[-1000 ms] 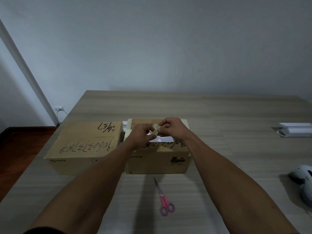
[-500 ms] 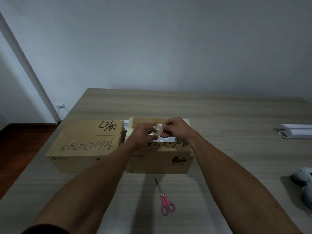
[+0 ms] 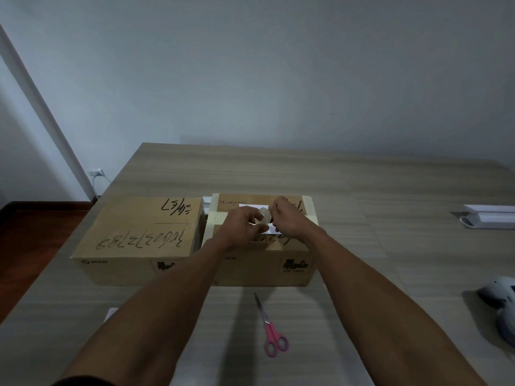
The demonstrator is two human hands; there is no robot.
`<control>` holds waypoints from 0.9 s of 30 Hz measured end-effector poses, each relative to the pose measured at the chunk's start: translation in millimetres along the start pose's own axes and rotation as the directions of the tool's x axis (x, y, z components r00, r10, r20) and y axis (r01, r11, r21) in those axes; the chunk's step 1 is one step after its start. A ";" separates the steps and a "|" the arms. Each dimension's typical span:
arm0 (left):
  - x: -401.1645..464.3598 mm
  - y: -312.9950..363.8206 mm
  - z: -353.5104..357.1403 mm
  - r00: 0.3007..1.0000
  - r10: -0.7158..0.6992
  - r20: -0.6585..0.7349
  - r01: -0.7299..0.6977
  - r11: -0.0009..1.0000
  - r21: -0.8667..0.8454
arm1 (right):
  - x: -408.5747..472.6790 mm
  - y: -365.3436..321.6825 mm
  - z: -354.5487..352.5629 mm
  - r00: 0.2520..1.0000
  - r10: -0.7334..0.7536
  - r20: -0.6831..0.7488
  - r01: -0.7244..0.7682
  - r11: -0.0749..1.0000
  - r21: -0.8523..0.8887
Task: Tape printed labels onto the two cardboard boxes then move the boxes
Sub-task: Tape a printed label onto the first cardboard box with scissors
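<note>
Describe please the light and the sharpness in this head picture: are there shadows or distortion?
Head view: light dim and bluish; soft shadow beside the scissors on the table; wide-angle bending stretches the forearms near the bottom edge; the tape roll between left hand and right hand looks soft.
</note>
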State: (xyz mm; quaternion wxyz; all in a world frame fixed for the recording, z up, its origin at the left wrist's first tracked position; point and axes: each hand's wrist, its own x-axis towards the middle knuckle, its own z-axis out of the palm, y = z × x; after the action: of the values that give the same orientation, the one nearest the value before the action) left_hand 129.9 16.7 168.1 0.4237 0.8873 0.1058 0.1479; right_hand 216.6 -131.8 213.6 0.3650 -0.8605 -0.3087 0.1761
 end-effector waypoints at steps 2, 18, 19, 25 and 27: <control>1.5 0.3 0.7 1.000 -0.006 0.018 0.006 1.000 0.015 | 2.3 1.2 4.1 0.999 -0.025 -0.044 0.022 0.998 -0.065; 11.1 -4.5 -15.3 0.999 0.027 0.035 -0.027 1.000 0.011 | 12.7 -2.2 -2.0 0.990 -0.043 -0.134 0.076 0.966 0.249; 10.0 -4.0 -15.1 0.999 0.025 0.037 -0.025 1.000 0.018 | 13.4 -1.9 -1.0 0.990 -0.041 -0.135 0.070 0.974 0.216; 7.0 4.3 -11.3 0.996 -0.058 0.071 0.060 0.998 -0.027 | 16.4 -6.0 9.0 0.980 -0.076 -0.182 0.065 0.996 -0.063; 7.1 8.9 -12.2 0.995 -0.064 0.080 0.069 0.996 -0.062 | 16.5 -7.0 10.9 0.965 -0.093 -0.245 0.094 0.996 -0.009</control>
State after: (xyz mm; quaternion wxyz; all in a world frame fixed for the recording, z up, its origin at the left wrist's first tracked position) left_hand 132.8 22.2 183.6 0.4606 0.8743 0.1140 0.1024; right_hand 220.4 -111.4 210.1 0.4092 -0.8598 -0.3011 0.0514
